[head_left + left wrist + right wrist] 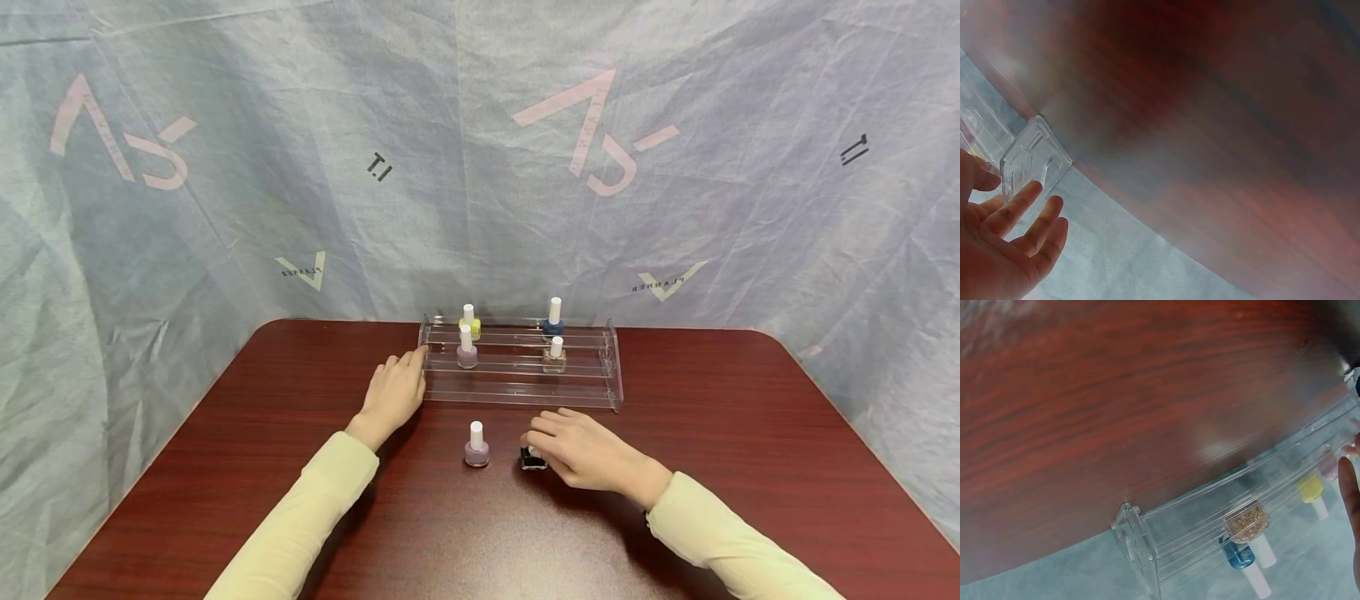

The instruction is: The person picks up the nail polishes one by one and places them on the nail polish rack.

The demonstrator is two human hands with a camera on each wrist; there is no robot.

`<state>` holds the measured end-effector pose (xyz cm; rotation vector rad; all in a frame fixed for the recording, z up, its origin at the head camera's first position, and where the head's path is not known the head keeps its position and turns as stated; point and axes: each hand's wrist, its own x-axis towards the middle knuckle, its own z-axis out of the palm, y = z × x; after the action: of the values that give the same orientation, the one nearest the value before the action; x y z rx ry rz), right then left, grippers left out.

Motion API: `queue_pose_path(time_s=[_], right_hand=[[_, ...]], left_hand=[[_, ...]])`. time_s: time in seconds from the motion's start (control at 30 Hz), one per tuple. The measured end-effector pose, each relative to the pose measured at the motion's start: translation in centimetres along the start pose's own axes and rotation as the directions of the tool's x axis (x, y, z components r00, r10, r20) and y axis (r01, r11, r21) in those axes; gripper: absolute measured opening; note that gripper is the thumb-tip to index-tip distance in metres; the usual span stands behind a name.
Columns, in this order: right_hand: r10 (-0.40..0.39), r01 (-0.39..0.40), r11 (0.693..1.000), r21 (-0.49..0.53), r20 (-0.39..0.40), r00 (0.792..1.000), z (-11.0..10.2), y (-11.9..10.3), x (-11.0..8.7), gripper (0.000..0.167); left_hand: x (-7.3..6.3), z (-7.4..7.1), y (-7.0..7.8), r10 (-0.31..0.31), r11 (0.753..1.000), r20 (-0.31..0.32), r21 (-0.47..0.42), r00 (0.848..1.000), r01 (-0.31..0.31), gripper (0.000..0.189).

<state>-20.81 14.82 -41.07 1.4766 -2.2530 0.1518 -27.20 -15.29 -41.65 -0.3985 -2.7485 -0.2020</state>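
Observation:
A clear tiered rack (517, 389) stands near the table's back edge. My left hand (393, 390) is at its left end, thumb and forefinger at the side panel (1035, 156), the other fingers spread apart. My right hand (581, 450) grips a black nail polish bottle (533, 460) in front of the rack; the fingers mostly hide its cap. Left of it, a mauve nail polish bottle (476, 450) stands upright on the table. On the rack are yellow (474, 328), blue (553, 325), lilac (467, 357) and glittery gold (1247, 523) nail polish bottles, all white-capped.
The dark red wooden table (420, 533) has rounded back corners. A grey-blue printed cloth (450, 225) hangs behind it and along both sides. The rack's front tier lies closest to the two bottles on the table.

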Motion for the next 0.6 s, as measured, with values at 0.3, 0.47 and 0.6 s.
queue_pose_path(time_s=[0.3, 0.47, 0.6], right_hand=[[-0.009, 0.009, 0.999, -0.034, 0.004, 1.000, -0.10, -0.06, 0.10, 0.010], [-0.011, 0.011, 0.999, -0.043, 0.000, 1.000, -0.14, -0.04, 0.17, 0.009], [-0.015, 0.015, 0.999, -0.041, 0.000, 1.000, -0.24, 0.01, 0.21, 0.011]], left_hand=[[-0.04, -0.01, 0.01, 0.002, 1.000, -0.002, 0.000, 1.000, -0.002, 0.042], [0.04, -0.01, -0.02, 0.000, 1.000, 0.008, 0.000, 1.000, 0.000, 0.042], [0.07, 0.01, -0.02, -0.001, 1.000, 0.016, 0.002, 1.000, 0.001, 0.042]])
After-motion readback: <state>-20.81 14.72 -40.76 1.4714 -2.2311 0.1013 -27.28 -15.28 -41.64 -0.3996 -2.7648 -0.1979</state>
